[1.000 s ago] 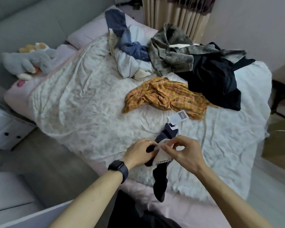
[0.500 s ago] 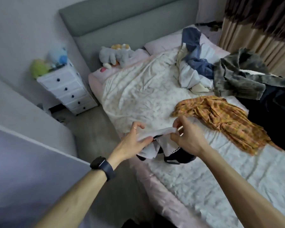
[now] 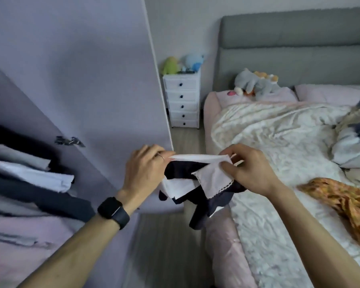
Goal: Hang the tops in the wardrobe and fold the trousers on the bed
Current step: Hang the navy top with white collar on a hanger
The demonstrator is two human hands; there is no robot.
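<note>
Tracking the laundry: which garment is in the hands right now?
The navy-and-white garment, gripped by the left hand and right hand beside the bed; the orange plaid garment lies loose on it.

Not much of the person in shot, honestly, just two arms. The left wrist has a black smartwatch [image 3: 113, 212] on it: a rounded-rectangle dark screen and a matte black band going round the wrist, kinda chunky. The left hand [image 3: 142, 169] wears a thin, plain, silvery ring [image 3: 162, 157]. It looks like the ring finger, but I can't swear to it. The right hand [image 3: 252, 171] and right forearm [image 3: 320, 235] are bare skin, and so is the left forearm [image 3: 71, 246] from the watch down to the edge of the frame.
</note>
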